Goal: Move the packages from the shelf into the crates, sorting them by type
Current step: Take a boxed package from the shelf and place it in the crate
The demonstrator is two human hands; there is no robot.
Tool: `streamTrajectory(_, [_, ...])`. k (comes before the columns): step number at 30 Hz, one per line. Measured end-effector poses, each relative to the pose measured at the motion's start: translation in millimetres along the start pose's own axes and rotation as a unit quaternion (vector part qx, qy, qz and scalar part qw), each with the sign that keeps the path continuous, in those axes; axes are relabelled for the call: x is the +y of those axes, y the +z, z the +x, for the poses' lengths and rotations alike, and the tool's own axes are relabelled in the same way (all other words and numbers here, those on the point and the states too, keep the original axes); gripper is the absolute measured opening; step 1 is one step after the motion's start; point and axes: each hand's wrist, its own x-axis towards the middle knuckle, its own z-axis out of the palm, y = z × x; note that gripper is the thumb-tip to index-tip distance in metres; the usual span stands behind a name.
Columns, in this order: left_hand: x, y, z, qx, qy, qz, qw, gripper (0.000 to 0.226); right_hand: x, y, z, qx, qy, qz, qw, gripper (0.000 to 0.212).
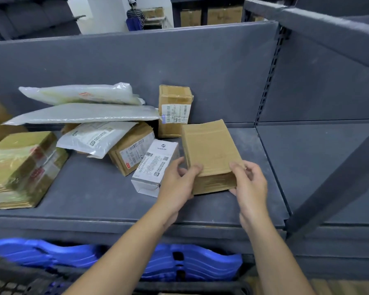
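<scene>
Both hands are on one package: a plain brown cardboard box (211, 154), flat and rectangular, matte, no label showing, a faint tape strip across its far end. It sits at the right end of the pile on the grey metal shelf (94, 201), straight ahead of the person. The long axis runs away from the body, so the short near end faces the hands. Left hand (177, 184) grips the near left corner, thumb on top. Right hand (250, 184) grips the near right corner, thumb on top, fingers curled round the side. Both are about equally near, one on each side. The near end looks tipped up a little; I cannot tell if the far end touches the shelf. Likely step: lift it and pull it back toward the body, then down. The white carton (156, 167) with a printed label lies just beside the left hand, so the box should come straight back. Other stock: an upright taped carton (174, 109) against the back panel, two crinkly grey poly mailers (83, 94), a white mailer (94, 138) and a labelled brown box (132, 150). Below the shelf edge are a blurred blue plastic stack (190, 265) and a dark mesh crate (6, 279) at lower left; its contents are not visible.
</scene>
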Motion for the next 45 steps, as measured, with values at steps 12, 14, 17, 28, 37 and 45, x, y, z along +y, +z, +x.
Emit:
streamTrajectory(12, [26,-92,-52,-0.115,-0.040,-0.027,0.992,0.045,-28,-2,-82,-0.171,0.013,-0.009,0.985,0.036])
streamTrajectory(14, [22,-109,-58,-0.121,-0.036,-0.023,0.992,0.054,-27,2,-93,-0.197,0.025,-0.022,0.980,0.039])
streamTrajectory(17, [13,-130,-67,-0.106,-0.037,-0.021,0.993,0.052,-25,11,-111,-0.211,0.048,-0.020,0.976,0.036])
streamTrajectory(28, [-18,-210,-111,-0.214,-0.029,0.056,0.975,0.126,-30,22,-178,-0.260,0.132,-0.066,0.954,0.057])
streamTrajectory(37, [-53,-236,-141,-0.092,0.273,0.260,0.922,0.099,-23,23,-208,-0.340,0.246,0.026,0.907,0.060])
streamTrajectory(45, [-68,-229,-153,0.025,0.200,-0.051,0.978,0.051,11,39,-237,-0.275,0.181,0.078,0.941,0.044])
